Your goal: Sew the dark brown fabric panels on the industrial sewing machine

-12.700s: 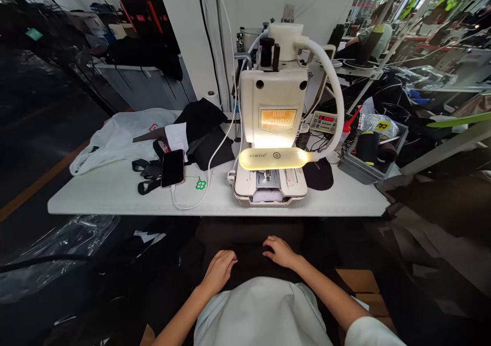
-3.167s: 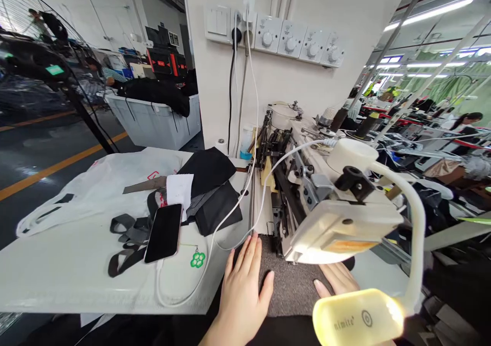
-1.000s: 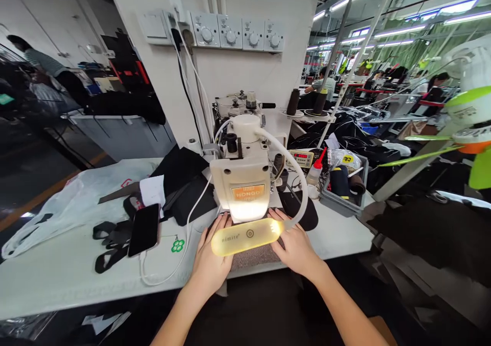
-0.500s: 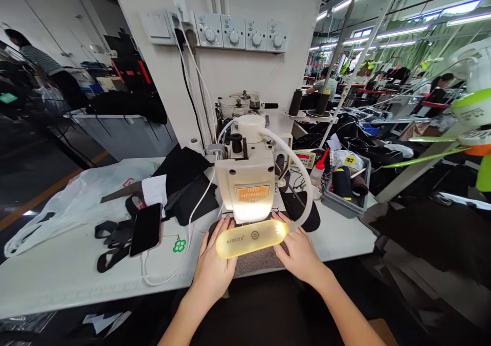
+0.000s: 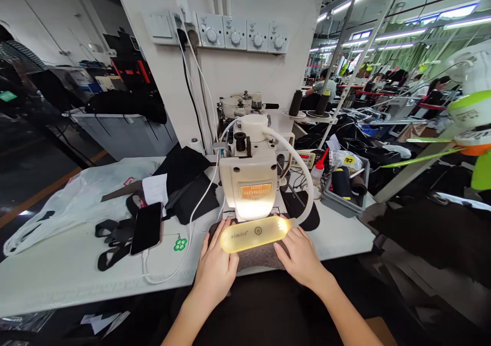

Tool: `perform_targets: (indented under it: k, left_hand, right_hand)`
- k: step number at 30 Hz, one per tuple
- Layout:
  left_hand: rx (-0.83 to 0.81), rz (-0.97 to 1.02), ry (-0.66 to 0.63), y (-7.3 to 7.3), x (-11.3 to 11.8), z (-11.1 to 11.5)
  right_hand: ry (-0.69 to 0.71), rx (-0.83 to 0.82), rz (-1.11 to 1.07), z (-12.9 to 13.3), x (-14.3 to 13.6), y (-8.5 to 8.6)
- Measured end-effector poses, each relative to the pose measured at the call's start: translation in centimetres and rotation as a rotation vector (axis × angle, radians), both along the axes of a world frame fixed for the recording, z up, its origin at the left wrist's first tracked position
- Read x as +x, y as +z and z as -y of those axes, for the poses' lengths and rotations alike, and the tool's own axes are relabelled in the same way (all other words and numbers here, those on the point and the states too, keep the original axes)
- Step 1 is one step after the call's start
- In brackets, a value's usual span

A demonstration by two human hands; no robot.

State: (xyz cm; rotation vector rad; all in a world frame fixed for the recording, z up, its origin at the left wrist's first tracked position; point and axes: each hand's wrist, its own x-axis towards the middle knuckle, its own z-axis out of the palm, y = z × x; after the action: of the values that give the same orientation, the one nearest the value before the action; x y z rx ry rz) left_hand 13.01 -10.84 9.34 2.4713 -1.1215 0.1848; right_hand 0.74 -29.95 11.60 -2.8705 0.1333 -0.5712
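Observation:
A dark grey-brown piece of fabric (image 5: 258,257) lies at the front of the sewing machine (image 5: 247,174), partly over the table's near edge. Flat on its left side rests my left hand (image 5: 218,259), fingers stretched toward the machine. My right hand (image 5: 301,254) lies on the right side, thumb apart and pointing inward. Both hands are open. A lit yellow lamp (image 5: 255,234) on a white bendy neck hangs over the fabric and hides some fingertips. The needle area is hidden behind the machine head and the lamp.
Left on the table (image 5: 69,279) lie a phone (image 5: 146,228) with a white cable, black straps (image 5: 111,238), black cloth (image 5: 197,197) and a plastic bag (image 5: 76,197). At right stand an oil bottle (image 5: 318,171) and a grey bin (image 5: 347,208) of thread spools. A fan (image 5: 471,110) is far right.
The view has shifted slightly, so the machine and lamp appear a little further right. Both hands stay on the fabric in nearly the same pose. A person at far left has moved further left.

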Motion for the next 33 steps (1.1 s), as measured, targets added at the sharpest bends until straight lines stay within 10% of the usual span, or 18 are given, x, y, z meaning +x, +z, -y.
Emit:
perform_targets:
  k: [33]
  left_hand:
    - [-0.094,-0.078,-0.027,0.1,1.2,0.6]
  right_hand:
    - [0.004,0.054,-0.001,0.9,1.3,0.0]
